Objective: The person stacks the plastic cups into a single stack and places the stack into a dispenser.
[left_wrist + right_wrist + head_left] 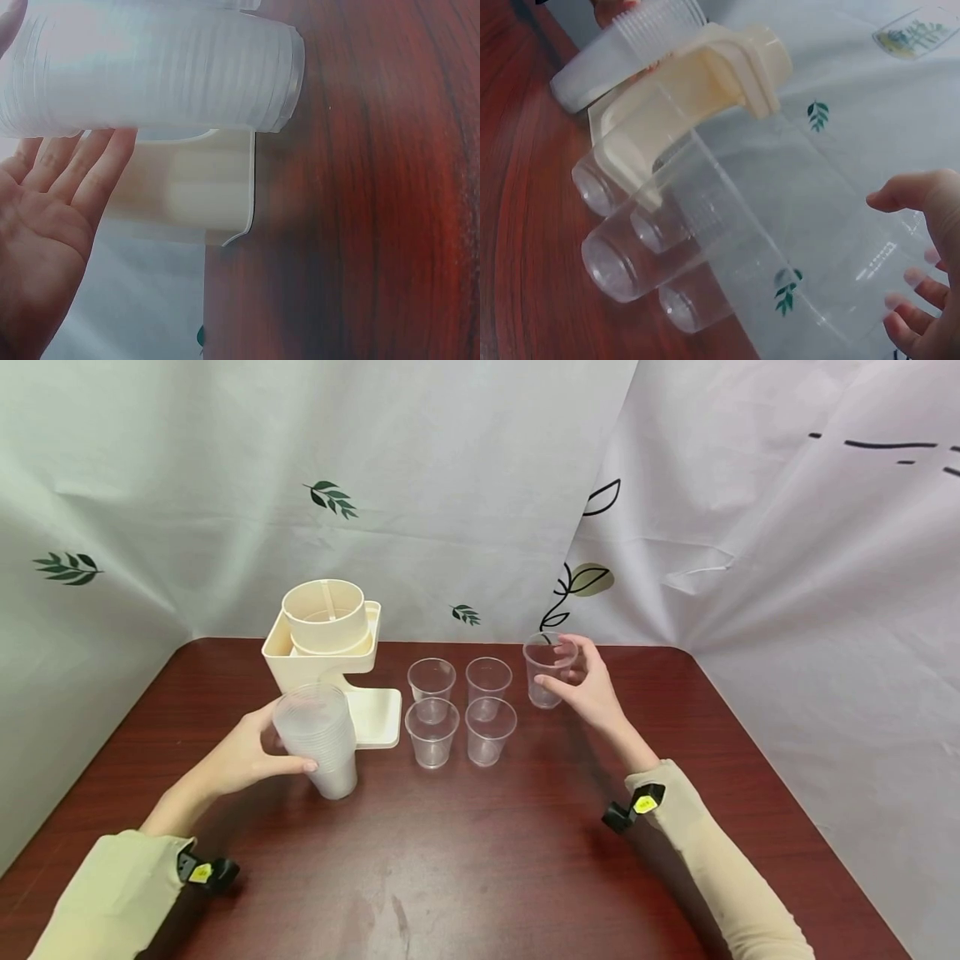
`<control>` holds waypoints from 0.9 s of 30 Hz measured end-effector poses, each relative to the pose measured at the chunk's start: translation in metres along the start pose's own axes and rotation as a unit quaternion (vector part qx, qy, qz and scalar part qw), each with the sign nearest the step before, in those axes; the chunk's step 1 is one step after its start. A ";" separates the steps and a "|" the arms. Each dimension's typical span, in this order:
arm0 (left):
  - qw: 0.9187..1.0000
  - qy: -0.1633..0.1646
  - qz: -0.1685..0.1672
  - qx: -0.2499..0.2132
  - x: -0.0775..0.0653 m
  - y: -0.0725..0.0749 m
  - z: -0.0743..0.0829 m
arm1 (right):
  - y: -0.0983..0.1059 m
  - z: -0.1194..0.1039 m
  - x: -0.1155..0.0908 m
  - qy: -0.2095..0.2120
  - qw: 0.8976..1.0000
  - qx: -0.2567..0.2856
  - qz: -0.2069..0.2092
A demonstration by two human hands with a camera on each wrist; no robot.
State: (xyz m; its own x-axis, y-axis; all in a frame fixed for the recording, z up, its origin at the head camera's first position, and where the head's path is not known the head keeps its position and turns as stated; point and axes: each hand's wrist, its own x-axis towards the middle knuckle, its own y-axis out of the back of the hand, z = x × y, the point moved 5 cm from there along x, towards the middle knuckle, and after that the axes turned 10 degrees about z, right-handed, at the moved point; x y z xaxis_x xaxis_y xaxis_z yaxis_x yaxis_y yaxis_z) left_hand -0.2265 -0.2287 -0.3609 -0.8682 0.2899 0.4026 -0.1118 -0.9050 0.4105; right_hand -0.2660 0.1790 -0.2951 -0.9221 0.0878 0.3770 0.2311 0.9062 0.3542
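My left hand (236,756) holds a tall stack of nested clear plastic cups (318,739), thumb on the near side and fingers behind. In the left wrist view, that stack (165,71) lies across the fingertips. Farther back on the right, my right hand (595,691) holds a single clear plastic cup (542,672) between thumb and fingers, near its upper part. The right wrist view shows the thumb on one side of it and the fingers on the other. Between the hands, several clear cups (485,735) stand upright in two rows.
A cream plastic stand (322,670) with a round top and a flat base plate (375,718) stands just behind the cup stack. The dark red-brown table (480,860) ends at a back edge against a pale curtain (465,485) with leaf prints.
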 end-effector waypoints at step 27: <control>1.000 -0.004 0.003 -0.006 0.001 0.000 0.000 | -0.012 -0.009 -0.002 0.068 0.994 0.077 0.037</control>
State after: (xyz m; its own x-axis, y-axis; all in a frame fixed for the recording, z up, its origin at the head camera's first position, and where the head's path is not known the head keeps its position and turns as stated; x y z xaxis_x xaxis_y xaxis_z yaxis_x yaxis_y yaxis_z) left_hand -0.2272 -0.2289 -0.3610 -0.8650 0.2877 0.4110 -0.1129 -0.9099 0.3992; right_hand -0.2645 0.1642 -0.2924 -0.8516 0.1099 0.5125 0.2368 0.9529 0.1892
